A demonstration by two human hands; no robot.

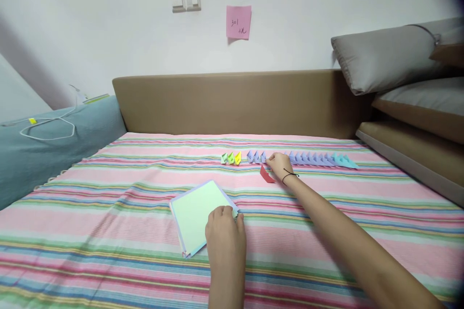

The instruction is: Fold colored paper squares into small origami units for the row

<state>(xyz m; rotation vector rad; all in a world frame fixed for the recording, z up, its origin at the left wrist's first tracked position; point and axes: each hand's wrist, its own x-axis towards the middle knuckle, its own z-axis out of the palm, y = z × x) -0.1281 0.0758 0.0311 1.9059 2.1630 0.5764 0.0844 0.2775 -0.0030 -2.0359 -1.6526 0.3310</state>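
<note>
Paper stack (195,215) is being held down by the left hand (224,229), laid open on its corner. Farther off, a boat row (311,158) is being touched by the right hand (280,165), grip unclear; a red boat (266,175) is lying just beside its wrist.

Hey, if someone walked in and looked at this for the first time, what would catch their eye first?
Probably the long row of small folded paper pieces across the striped bedcover, green and yellow at its left end, purple then light blue rightward; the right hand reaches into it beside a red folded piece. Nearer, the left hand rests on a stack of pastel sheets. A pink note sticks on the wall above.
</note>
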